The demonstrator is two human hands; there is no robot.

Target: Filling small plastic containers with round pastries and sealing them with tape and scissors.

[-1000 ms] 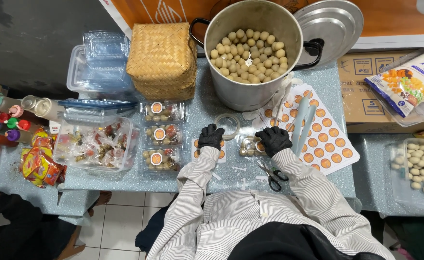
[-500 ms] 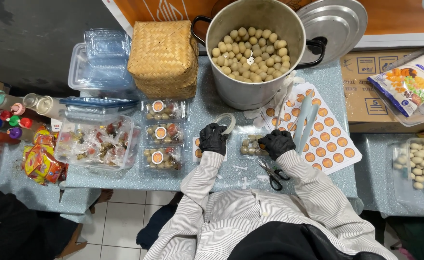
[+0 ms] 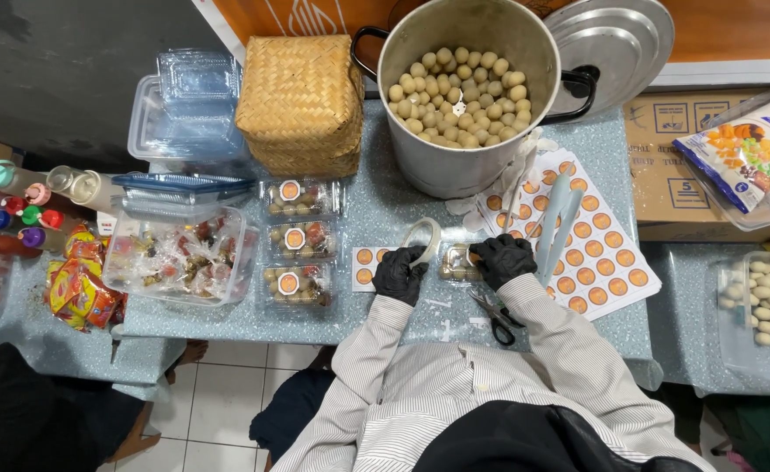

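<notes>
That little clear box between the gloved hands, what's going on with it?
A person in black gloves is working at a speckled table. The left hand holds a roll of clear tape; the right hand rests on a small clear box of pale round balls. Three boxes with orange stickers lie to the left, scissors close by.

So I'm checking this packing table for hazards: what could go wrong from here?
The scissors lie at the table's front edge beside the right hand's sleeve, so a sweep of the arm might knock them off. The left hand holds a tape roll close to the small clear box; loose tape could catch its lid crookedly.
</notes>
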